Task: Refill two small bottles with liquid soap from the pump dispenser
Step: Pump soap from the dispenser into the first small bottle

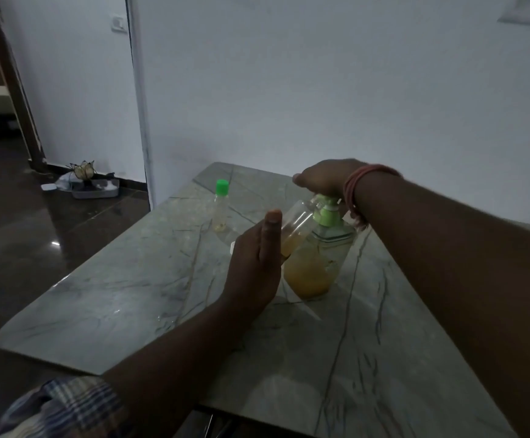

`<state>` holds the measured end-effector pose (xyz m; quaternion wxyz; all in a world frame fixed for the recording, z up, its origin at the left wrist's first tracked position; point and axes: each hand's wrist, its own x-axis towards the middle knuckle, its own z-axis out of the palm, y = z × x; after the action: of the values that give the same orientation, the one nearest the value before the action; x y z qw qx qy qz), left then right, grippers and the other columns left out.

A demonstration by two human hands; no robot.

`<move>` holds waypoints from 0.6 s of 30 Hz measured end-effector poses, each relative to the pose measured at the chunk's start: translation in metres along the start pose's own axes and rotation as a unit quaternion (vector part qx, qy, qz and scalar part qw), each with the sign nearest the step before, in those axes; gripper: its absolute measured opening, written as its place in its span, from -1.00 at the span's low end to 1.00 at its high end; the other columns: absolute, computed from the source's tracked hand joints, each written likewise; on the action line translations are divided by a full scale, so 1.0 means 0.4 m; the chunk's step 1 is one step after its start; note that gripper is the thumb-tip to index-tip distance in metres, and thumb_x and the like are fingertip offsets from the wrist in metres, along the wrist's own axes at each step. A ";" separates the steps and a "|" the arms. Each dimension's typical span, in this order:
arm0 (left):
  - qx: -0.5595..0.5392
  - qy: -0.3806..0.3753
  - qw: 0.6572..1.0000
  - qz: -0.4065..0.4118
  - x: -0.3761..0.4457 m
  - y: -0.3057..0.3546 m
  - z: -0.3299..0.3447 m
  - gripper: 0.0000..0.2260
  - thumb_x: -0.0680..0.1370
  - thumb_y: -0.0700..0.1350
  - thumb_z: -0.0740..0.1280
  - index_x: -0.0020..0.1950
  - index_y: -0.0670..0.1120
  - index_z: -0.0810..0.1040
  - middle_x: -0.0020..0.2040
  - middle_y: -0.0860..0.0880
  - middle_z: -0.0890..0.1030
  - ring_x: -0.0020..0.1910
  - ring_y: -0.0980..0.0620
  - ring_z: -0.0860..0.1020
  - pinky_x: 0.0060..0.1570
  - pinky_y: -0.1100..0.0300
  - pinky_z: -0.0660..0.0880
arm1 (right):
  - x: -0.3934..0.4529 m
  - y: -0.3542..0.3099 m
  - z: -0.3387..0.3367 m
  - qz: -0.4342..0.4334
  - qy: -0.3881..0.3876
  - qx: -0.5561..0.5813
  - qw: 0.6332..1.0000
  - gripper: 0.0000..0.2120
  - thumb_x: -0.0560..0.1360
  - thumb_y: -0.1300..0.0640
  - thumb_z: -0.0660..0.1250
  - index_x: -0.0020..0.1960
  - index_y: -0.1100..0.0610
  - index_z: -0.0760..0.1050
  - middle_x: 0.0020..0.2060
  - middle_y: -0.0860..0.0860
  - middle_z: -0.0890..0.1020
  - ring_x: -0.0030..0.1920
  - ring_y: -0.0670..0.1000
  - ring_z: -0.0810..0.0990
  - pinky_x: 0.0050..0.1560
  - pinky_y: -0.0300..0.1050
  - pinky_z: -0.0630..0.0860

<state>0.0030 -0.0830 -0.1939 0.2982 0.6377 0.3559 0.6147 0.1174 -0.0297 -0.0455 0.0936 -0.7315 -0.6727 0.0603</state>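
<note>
The marble surface (130,298) fills the lower room, and near its middle stands the pump dispenser (317,263), holding amber soap in its lower half. The right hand (323,180) lies over the green pump head, fingers bent down on it. The left hand (257,263), at nine o'clock of the dispenser, holds an open small bottle (298,229) tilted up to the spout; its fingers are behind the bottle, so I cannot tell their hold exactly. A capped bottle (220,205) stands well apart at ten o'clock. A hard press could jolt the spout off the narrow mouth and string soap down the glass.
</note>
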 end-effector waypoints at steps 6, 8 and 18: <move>-0.001 0.015 1.000 -0.003 0.010 -0.015 0.004 -0.41 0.58 0.38 -0.13 -0.27 0.08 0.52 -0.46 0.12 0.53 -0.50 0.20 0.47 -0.44 0.36 0.32 | 0.005 0.011 0.020 0.005 0.023 0.064 0.998 -0.59 0.61 -0.03 0.02 0.17 0.16 0.54 0.19 0.14 0.55 -0.11 0.05 0.45 -0.22 -0.13 0.29; -0.006 0.018 1.000 0.000 0.009 -0.018 0.003 -0.39 0.59 0.37 -0.13 -0.28 0.05 0.54 -0.45 0.09 0.53 -0.50 0.19 0.45 -0.44 0.34 0.32 | 0.006 0.011 0.024 0.018 0.018 0.068 0.997 -0.63 0.60 0.00 0.04 0.11 0.17 0.54 0.14 0.13 0.57 -0.13 0.05 0.46 -0.26 -0.13 0.27; 0.007 0.007 1.000 0.006 0.009 -0.007 0.007 -0.31 0.58 0.34 -0.14 -0.27 -0.15 0.52 -0.48 0.07 0.47 -0.50 0.17 0.44 -0.42 0.37 0.32 | 0.004 0.008 0.009 0.000 0.024 0.061 0.998 -0.58 0.59 -0.10 0.05 0.11 0.16 0.54 0.15 0.11 0.57 -0.18 0.04 0.47 -0.18 -0.13 0.36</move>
<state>0.0055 -0.0783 -0.1944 0.2869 0.6377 0.3585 0.6185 0.1199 -0.0283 -0.0495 0.1544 -0.7254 -0.6655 0.0840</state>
